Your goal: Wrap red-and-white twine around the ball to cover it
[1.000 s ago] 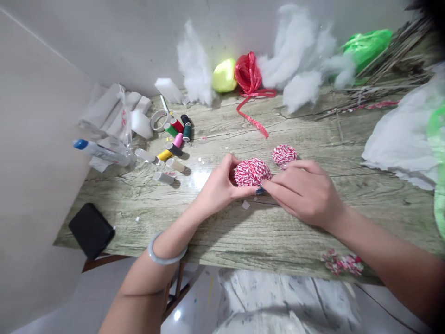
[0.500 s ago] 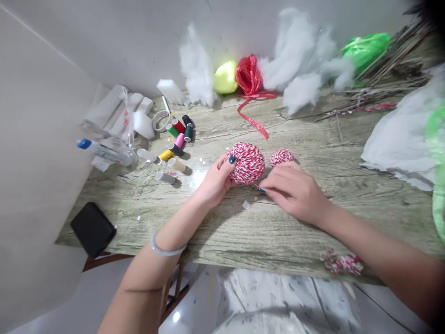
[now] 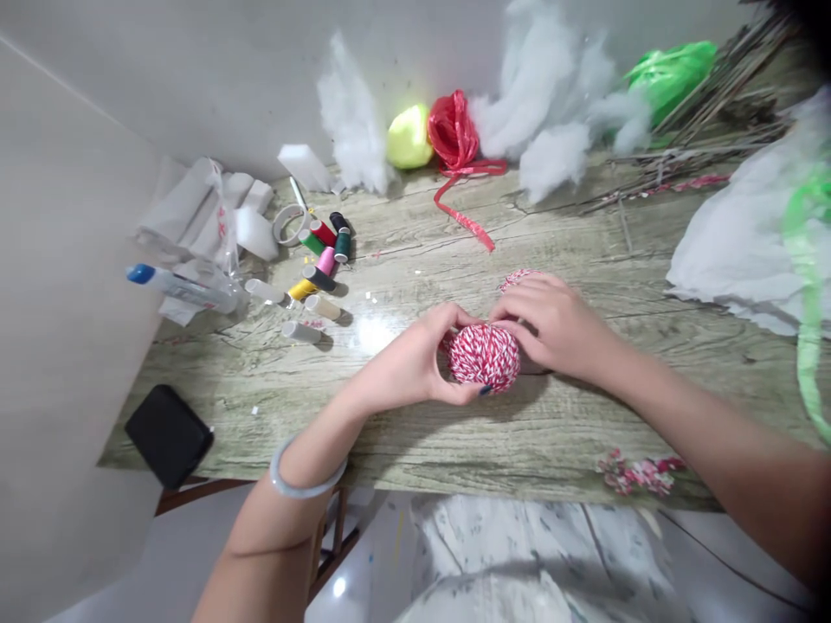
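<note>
My left hand (image 3: 434, 359) is wrapped round a ball of red and white twine (image 3: 484, 356), with the thumb along its near side and the fingers at its far side. At the ball's far right edge, my right hand (image 3: 551, 320) has its fingers bent together, touching or nearly touching the ball. What those fingertips pinch is hidden; a strand of twine there cannot be made out. Behind the right hand, a smaller red and white twine ball (image 3: 518, 279) shows only in part.
Thread spools (image 3: 319, 277), a tape roll (image 3: 291, 225) and a glue bottle (image 3: 182, 287) lie at left, above a black box (image 3: 170, 435). Red plastic ribbon (image 3: 453, 134), white stuffing (image 3: 551, 95) and dry twigs (image 3: 720, 104) line the back. Pink flowers (image 3: 640, 473) lie near the front edge.
The large twine ball has come nearer and turned in my left hand, the thumb shifting to its near side. My right hand has moved up against the ball, now covering more of the smaller one.
</note>
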Demonstrator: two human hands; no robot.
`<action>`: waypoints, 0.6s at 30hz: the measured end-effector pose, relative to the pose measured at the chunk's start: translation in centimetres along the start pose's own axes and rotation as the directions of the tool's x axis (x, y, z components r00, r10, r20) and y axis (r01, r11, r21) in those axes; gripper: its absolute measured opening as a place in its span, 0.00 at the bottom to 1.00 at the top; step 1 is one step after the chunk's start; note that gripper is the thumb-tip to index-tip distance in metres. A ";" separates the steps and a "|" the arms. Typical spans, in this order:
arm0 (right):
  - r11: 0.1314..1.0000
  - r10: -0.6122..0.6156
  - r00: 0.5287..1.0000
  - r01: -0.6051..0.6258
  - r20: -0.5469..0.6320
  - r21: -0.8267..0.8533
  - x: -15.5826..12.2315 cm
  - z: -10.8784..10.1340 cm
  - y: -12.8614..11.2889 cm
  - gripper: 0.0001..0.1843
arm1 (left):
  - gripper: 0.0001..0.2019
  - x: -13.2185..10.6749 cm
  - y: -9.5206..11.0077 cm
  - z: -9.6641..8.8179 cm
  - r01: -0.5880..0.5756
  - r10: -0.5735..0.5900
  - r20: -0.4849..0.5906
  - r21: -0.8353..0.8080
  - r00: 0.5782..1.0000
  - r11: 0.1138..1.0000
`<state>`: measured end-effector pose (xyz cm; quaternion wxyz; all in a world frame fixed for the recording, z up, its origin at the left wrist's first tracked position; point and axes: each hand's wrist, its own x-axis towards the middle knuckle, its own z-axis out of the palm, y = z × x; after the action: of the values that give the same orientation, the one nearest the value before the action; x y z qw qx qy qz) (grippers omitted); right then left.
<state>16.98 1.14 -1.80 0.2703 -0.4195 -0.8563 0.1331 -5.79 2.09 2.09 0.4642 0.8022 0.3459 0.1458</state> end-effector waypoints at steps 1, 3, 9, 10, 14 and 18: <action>1.000 0.012 1.000 -0.012 -0.021 -0.008 0.0 0.0 -0.1 0.07 | 0.25 0.0 0.0 0.1 0.000 0.000 -0.014 0.047 1.000 0.999; 0.999 0.036 0.997 -0.036 -0.071 -0.003 0.1 -0.2 -0.4 0.06 | 0.25 0.1 0.1 0.3 0.002 0.001 -0.033 0.107 0.999 0.994; 0.994 0.085 0.976 -0.069 -0.199 0.085 0.2 -0.7 -1.4 0.05 | 0.28 0.1 0.4 0.3 0.003 0.010 -0.070 0.178 0.997 0.984; 0.993 0.086 0.974 -0.067 -0.210 0.097 0.2 -0.8 -1.6 0.05 | 0.28 0.1 0.5 0.3 0.015 0.000 -0.076 0.189 0.997 0.982; 0.993 0.063 0.967 -0.036 -0.246 0.111 0.3 -1.1 -2.3 0.05 | 0.26 0.1 0.3 0.5 0.098 -0.070 -0.126 0.231 0.990 0.968; 0.999 -0.035 0.961 0.038 -0.273 0.004 0.2 -1.2 -2.6 0.06 | 0.29 0.2 -0.2 0.7 0.122 -0.062 -0.243 0.239 0.968 0.963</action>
<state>15.87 -0.32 0.41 0.3899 -0.4169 -0.8178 0.0730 -5.39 1.87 1.53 0.3209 0.8150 0.4508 0.1721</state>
